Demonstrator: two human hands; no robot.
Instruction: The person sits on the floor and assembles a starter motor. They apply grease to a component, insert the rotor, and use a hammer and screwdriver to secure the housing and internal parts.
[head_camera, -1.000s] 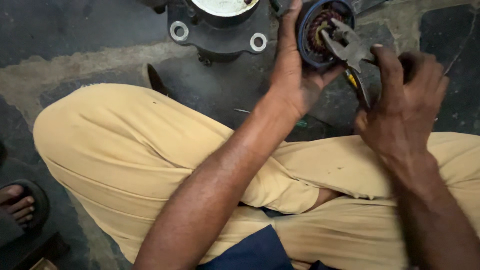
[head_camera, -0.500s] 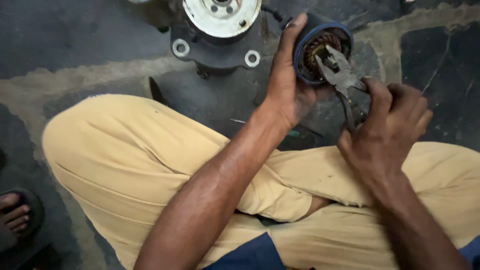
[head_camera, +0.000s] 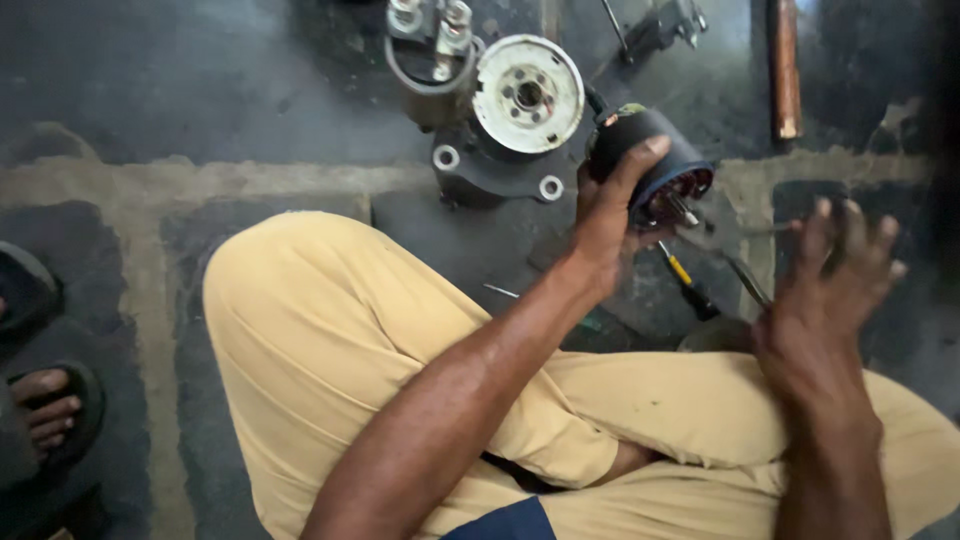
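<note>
Head view: left hand (head_camera: 608, 215) is wrapped around a black cylindrical motor housing (head_camera: 648, 160), held just right of the white-faced motor assembly (head_camera: 520, 110) on the floor. Right hand (head_camera: 830, 290), blurred with fingers spread, sits right of the housing against thin pliers (head_camera: 735, 265).

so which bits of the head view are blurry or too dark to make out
Head view: the right hand and the pliers are motion-smeared; the left hand gripping the black motor housing is fairly sharp; the top corners of the floor sink into shadow.
</note>
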